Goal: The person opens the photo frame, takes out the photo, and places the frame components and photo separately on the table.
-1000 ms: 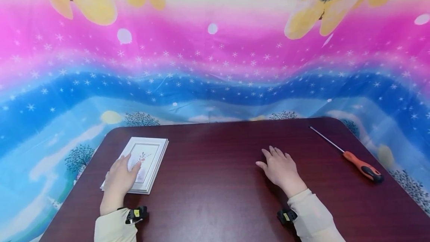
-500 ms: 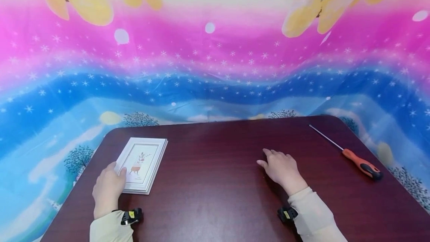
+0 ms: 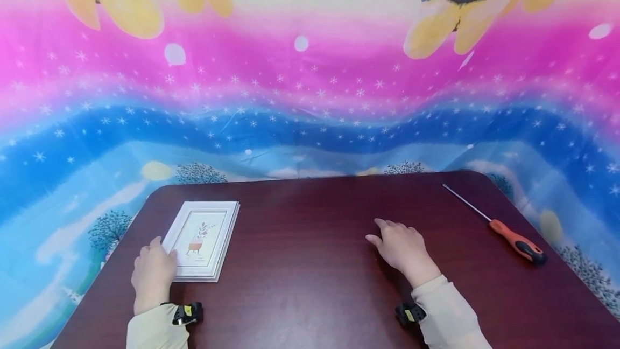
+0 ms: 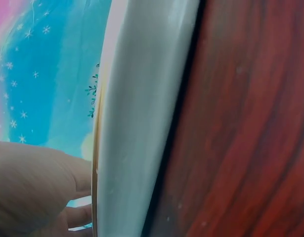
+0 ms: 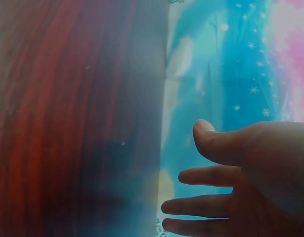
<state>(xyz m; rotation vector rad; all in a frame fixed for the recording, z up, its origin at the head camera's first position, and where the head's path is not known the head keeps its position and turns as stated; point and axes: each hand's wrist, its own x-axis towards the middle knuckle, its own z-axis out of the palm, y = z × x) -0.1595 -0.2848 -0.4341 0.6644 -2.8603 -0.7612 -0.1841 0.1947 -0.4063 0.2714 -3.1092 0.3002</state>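
In the head view a white picture frame [image 3: 176,241], with a small plant drawing, lies flat at the left of the table. My left hand [image 3: 153,271] is at its near left edge, the thumb against the border. In the left wrist view the frame's white side [image 4: 142,118] stands close to the camera and hides my left fingertips, so whether they grip the edge is unclear. My right hand [image 3: 401,246] is over the right half of the table, palm down. In the right wrist view its fingers [image 5: 196,205] are spread and hold nothing.
A screwdriver [image 3: 513,238] with an orange and black handle lies at the right of the dark red-brown table [image 3: 300,263]. Behind the table hangs a colourful printed cloth [image 3: 290,96]. Each wrist wears a small black camera [image 3: 188,314].
My left hand has moved left off the face of the picture frame to its left edge, uncovering the drawing. The right hand has barely moved. The picture frame and the screwdriver lie where they were.
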